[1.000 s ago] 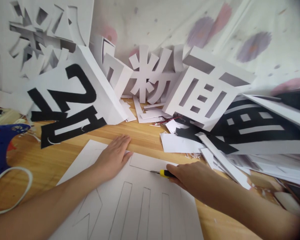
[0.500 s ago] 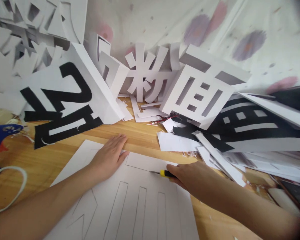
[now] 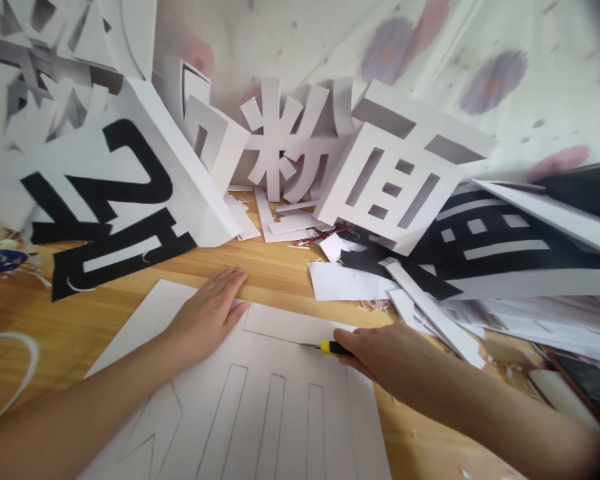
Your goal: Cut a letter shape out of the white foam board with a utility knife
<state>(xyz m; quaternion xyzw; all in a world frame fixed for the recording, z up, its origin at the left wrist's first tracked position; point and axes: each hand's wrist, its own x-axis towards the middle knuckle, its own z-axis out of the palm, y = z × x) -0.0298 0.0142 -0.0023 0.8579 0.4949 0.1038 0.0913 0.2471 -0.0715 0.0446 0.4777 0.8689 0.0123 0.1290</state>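
Note:
A white board [image 3: 290, 360] with pencilled character outlines lies flat on the wooden table. My left hand [image 3: 207, 317] rests on its upper left part, palm down with the fingers stretched toward the far edge. In my right hand [image 3: 375, 347] is a yellow and black craft knife [image 3: 329, 347], gripped by its handle. The knife's blade tip touches the board on the pencil line under the upper rectangle. Long narrow rectangles are drawn nearer to me, and an angular stroke shows beside my left forearm.
White three-dimensional paper characters [image 3: 395, 180] stand along the back. A sheet with black lettering [image 3: 145, 180] leans at left. Black and white cut sheets [image 3: 510, 240] and paper scraps [image 3: 350, 281] lie at right. A white cord loop [image 3: 27, 373] is at the left edge.
The view has shifted slightly to the right, so the board and background sit further left. The knife tip lies farther right along the pencil line. My left hand stays flat on the board.

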